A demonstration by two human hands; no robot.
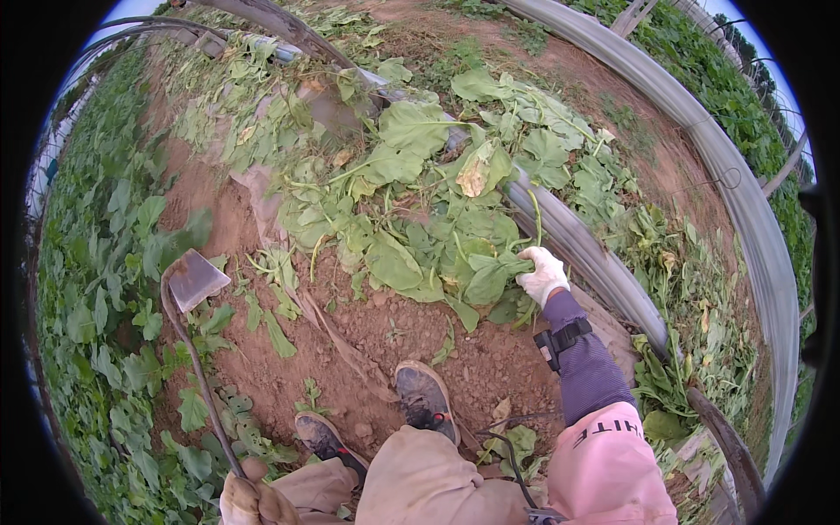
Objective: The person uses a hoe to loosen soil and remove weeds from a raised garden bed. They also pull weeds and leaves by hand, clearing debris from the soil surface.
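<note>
My right hand (543, 275), in a white glove, grips a bunch of green leaves (493, 275) at the right edge of a heap of cut leafy plants (394, 256). At the bottom left, my left hand (256, 499), in a soiled glove, is closed around the thin handle of a hoe (202, 279). The hoe's flat metal blade is raised over the soil and low plants. One leaf in the heap is partly yellowed and dry (476, 172).
Rolled plastic sheeting (577, 230) runs diagonally beyond the heap. A wooden pole (282, 26) crosses at the top. Leafy plants (98, 315) grow along the left. Thin torn film (341, 348) lies on the soil near my shoes (423, 400). A dark cord (512, 453) is beside my leg.
</note>
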